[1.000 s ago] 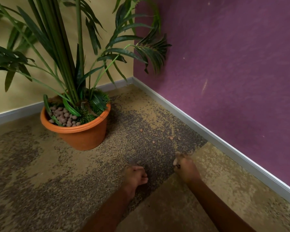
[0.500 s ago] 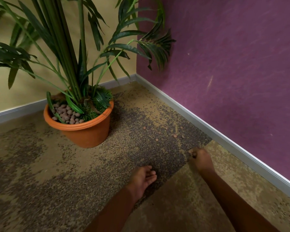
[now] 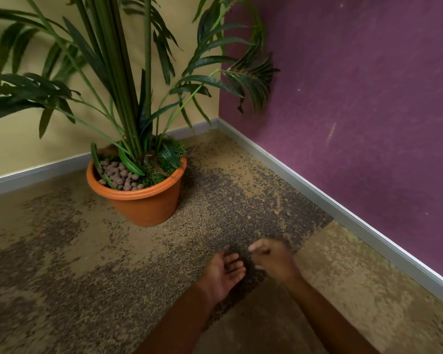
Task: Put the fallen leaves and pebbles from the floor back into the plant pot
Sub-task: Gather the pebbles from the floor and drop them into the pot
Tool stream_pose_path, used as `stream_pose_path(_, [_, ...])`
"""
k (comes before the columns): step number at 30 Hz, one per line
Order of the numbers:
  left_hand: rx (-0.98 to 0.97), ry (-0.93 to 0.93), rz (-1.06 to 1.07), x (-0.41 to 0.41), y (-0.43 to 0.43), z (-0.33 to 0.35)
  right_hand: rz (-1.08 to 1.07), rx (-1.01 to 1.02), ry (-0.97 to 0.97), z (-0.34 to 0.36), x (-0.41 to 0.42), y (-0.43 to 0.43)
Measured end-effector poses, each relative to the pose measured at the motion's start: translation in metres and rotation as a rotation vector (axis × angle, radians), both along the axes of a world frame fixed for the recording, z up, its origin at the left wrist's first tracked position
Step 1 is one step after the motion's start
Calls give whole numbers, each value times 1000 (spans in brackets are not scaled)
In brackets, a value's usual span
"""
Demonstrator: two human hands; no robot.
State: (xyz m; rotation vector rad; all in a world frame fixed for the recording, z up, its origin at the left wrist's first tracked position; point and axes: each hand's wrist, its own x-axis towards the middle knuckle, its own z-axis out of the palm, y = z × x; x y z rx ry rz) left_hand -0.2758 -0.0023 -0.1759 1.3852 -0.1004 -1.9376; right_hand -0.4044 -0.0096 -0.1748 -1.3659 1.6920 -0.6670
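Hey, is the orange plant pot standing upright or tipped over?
Upright. The plant pot stands on its base on the carpet, with its rim on top and pebbles heaped inside it.

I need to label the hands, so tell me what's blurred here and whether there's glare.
Head view: the right hand is smeared by motion; the left hand is clearer. Head view: the pot and the floor pebbles look sharp; light is soft, no glare.
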Motion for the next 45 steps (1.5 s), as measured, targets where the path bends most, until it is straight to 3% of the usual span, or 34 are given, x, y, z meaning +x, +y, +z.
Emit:
stream_pose_path(4, [-58, 104, 0, 5, 0, 6, 266, -136, 116, 12, 41, 17])
stream_pose_path(7, [-98, 129, 27, 14, -1, 10, 341, -240, 184, 23, 55, 18])
stream_pose_path(14, [-75, -17, 169, 47, -19, 38, 187, -471, 120, 35, 57, 7])
stream_pose_path(26, [-246, 245, 711, 105, -68, 125, 268, -159, 373, -33, 29, 24])
stream_pose_path(37, [-230, 274, 770, 114, -74, 174, 334, -178, 458, -42, 30, 27])
stream_pose_path(45, [-383, 149, 696, 90, -67, 163, 323, -210, 413, -43, 25, 24])
